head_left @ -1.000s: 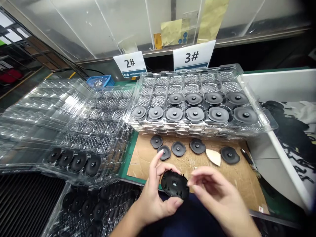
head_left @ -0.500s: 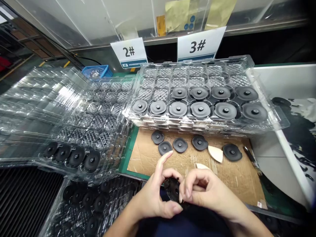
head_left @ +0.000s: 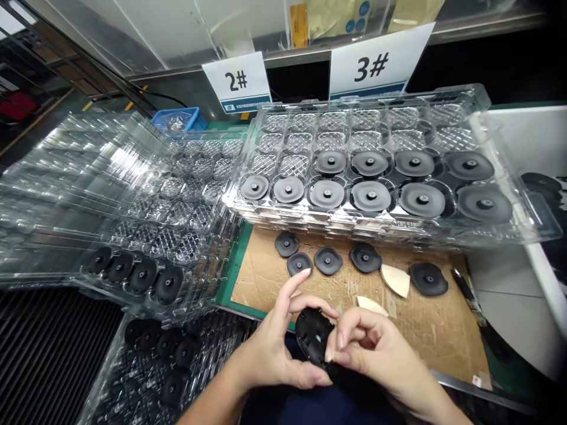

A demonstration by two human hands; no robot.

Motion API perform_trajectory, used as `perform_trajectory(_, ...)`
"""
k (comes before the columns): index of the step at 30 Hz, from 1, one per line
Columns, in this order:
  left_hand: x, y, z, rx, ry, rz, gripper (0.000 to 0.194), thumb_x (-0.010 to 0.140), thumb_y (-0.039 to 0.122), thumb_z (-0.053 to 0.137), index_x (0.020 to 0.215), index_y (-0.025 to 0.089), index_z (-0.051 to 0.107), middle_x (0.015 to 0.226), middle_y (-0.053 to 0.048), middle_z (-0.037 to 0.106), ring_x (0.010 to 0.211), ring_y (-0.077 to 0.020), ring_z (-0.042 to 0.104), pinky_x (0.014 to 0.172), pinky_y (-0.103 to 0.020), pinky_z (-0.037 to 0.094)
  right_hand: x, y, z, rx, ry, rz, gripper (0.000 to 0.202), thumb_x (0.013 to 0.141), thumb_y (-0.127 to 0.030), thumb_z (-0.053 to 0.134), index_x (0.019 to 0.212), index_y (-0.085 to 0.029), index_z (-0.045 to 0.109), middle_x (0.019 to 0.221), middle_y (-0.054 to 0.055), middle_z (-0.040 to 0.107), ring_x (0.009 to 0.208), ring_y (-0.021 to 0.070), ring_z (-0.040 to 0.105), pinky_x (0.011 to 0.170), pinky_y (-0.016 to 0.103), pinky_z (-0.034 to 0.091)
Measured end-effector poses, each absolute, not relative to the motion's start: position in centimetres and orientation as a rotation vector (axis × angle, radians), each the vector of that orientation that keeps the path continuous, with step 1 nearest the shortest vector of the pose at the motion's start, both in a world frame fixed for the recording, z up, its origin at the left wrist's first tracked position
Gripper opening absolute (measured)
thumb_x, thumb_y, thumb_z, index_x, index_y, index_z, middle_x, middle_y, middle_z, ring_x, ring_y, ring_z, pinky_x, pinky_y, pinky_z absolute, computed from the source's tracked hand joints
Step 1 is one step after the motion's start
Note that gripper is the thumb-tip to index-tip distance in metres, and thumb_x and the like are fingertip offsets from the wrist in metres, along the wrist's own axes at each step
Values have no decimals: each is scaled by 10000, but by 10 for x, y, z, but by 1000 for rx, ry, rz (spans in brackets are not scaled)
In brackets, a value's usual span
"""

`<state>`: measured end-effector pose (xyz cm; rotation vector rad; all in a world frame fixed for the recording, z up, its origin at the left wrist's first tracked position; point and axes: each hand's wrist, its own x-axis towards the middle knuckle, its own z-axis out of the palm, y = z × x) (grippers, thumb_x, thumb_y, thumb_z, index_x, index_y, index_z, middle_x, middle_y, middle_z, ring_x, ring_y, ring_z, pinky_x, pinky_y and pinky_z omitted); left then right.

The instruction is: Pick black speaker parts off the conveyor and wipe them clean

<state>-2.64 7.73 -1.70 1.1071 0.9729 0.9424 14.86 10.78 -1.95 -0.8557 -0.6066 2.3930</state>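
Note:
My left hand (head_left: pixel 283 348) grips a round black part (head_left: pixel 311 335) by its edge, between thumb and fingers, with the index finger raised. The part is tilted, its hollow side showing. My right hand (head_left: pixel 370 345) has thumb and fingertips pinched at the part's right edge; anything smaller between them is hidden. Beyond my hands, several black discs, one of them (head_left: pixel 328 260) near the middle, lie on a cardboard sheet (head_left: pixel 274 292). Two pale wedge-shaped pieces, one a whole wedge (head_left: pixel 396 280), the other (head_left: pixel 371 306) partly behind my right hand, lie there too.
A stacked clear tray (head_left: pixel 266 206) holds two rows of black discs. More clear trays (head_left: pixel 133 227) stand at left, with discs in the front row. A blue bin (head_left: pixel 192 120), signs 2# (head_left: pixel 237 81) and 3# (head_left: pixel 376 65) are behind. A knife-like tool (head_left: pixel 465 289) lies at right.
The camera view has shifted slightly, so the trays and signs appear larger and moved. The black part has turned and shows more of its hollow side. Both hands keep their hold.

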Motion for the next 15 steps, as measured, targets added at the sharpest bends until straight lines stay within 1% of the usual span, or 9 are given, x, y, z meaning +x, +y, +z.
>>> perform_trajectory(2, -26, 78, -17, 1123, 967, 952, 986, 593, 377, 744, 1363, 299, 133, 1139, -112, 567, 1072, -289, 518, 941, -446, 338, 149, 107, -18, -860, -573, 2381, 160, 654, -139, 762, 671, -153, 603, 697, -7, 702, 641, 65, 638, 635, 153, 473)
perform_trajectory(5, -25, 80, -18, 1146, 975, 936, 986, 592, 344, 753, 1366, 294, 144, 1146, -114, 566, 1073, -290, 519, 941, -450, 339, 151, 107, -17, -878, -519, 2359, 163, 650, -135, 764, 661, -156, 602, 686, -7, 702, 630, 61, 632, 629, 148, 467)
perform_trajectory(10, -19, 88, -21, 1226, 924, 883, 1112, 496, 277, 816, 1369, 283, 127, 1090, -90, 574, 1004, -260, 551, 892, -405, 386, 161, 111, -15, -890, -560, 2361, 155, 637, -113, 767, 657, -166, 623, 675, -20, 693, 630, 59, 627, 634, 142, 469)
perform_trajectory(15, -8, 94, -14, 1235, 935, 763, 1110, 496, 264, 817, 1363, 288, 125, 1063, -73, 578, 963, -229, 562, 860, -369, 411, 177, 116, -19, -829, -654, 2411, 133, 674, -104, 739, 683, -171, 624, 711, -29, 676, 675, 52, 625, 651, 131, 468)
